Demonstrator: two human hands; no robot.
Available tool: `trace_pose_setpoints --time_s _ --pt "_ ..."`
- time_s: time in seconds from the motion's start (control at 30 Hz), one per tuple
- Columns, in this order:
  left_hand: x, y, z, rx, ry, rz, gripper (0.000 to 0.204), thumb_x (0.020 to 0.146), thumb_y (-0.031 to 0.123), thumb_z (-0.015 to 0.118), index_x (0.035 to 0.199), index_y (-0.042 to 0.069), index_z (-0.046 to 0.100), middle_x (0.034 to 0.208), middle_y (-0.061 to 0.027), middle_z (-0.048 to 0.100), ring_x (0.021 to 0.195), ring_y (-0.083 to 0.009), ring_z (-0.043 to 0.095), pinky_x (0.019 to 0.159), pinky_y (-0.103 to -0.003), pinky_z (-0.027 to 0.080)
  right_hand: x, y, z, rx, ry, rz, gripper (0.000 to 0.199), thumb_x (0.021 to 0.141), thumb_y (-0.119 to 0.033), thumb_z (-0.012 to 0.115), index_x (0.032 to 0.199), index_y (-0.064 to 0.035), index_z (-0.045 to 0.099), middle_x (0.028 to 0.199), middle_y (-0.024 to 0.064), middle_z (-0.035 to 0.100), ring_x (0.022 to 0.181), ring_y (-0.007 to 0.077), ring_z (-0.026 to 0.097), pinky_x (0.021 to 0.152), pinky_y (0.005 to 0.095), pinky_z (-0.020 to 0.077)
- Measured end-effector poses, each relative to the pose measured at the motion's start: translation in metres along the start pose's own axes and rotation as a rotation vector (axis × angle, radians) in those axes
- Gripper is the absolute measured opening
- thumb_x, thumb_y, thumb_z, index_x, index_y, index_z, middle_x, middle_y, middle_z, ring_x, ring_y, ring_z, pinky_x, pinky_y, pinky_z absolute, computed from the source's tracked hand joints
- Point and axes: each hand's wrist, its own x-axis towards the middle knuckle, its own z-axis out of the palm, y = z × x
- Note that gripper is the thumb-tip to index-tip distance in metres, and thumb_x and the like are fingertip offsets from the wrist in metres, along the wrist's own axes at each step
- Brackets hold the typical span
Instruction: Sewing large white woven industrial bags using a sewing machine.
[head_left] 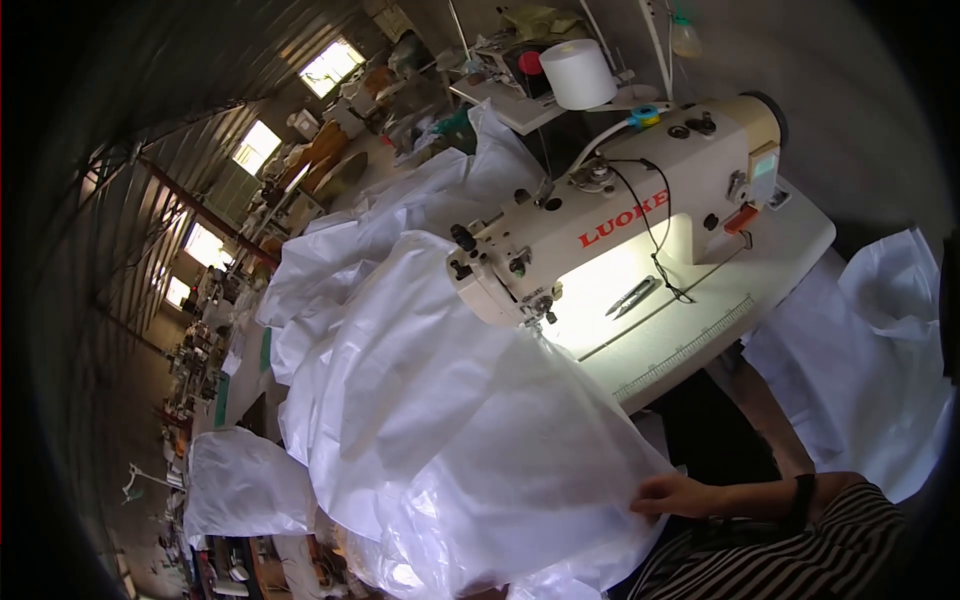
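Observation:
My left hand (672, 496), with a dark band at its wrist, is closed on the near edge of a large white sheet (440, 400). The sheet is thin and shiny and spreads in folds to the left. Its upper part reaches the needle end of a white sewing machine (640, 200); whether the needle is in it is hidden. My right forearm (768, 415) goes down beside the front edge of the machine table, and its hand is lost in shadow there. A pair of thread snips (632, 297) lies under the lit machine arm.
More white sheeting (850, 360) hangs at the right of the table. A large white thread cone (579, 75) stands behind the machine. Further white material (245, 485) lies at the lower left. Cluttered worktables (330, 160) run back along the windows.

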Motion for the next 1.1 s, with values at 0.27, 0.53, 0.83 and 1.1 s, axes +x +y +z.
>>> trace_pose_setpoints --time_s 0.27,0.53,0.83,1.1 --pt "0.146 0.046 -0.054 0.268 0.503 0.044 0.064 0.084 0.025 0.072 0.141 0.012 0.046 0.15 -0.0138 0.04 0.138 -0.0344 0.038 0.112 -0.051 0.031 -0.01 0.019 0.006 -0.053 0.049 -0.45 0.022 0.094 -0.028 0.067 0.094 -0.0066 0.066 0.083 0.0036 0.064 0.079 0.0114 0.061 0.073 0.0274 0.0516" --pt "0.125 -0.006 -0.049 -0.005 0.788 -0.122 0.041 0.085 0.013 0.065 0.124 0.002 0.057 0.121 -0.0189 0.062 0.109 -0.0394 0.059 0.093 -0.045 0.048 -0.083 -0.004 -0.05 -0.583 -0.184 0.112 0.024 0.094 -0.03 0.066 0.1 -0.007 0.067 0.094 0.0055 0.069 0.089 0.0174 0.065 0.08 0.0317 0.0505" --pt "0.085 0.053 0.009 0.263 0.818 -0.405 0.079 0.079 0.045 0.077 0.139 0.004 0.044 0.135 -0.0215 0.048 0.116 -0.0391 0.054 0.09 -0.043 0.049 -0.007 -0.007 -0.049 -0.753 0.167 -0.386 0.081 0.086 -0.046 0.07 0.144 -0.0002 0.038 0.137 0.025 0.05 0.124 0.0379 0.051 0.107 0.0391 0.0399" --pt "0.029 -0.032 -0.001 0.066 0.884 -0.544 0.011 0.093 0.014 0.064 0.092 0.004 0.069 0.08 -0.0143 0.07 0.067 -0.0269 0.067 0.059 -0.039 0.053 0.0 0.027 -0.032 -0.07 0.057 -0.017 0.038 0.095 -0.029 0.065 0.116 0.0023 0.065 0.108 0.012 0.068 0.104 0.0185 0.062 0.092 0.0326 0.048"
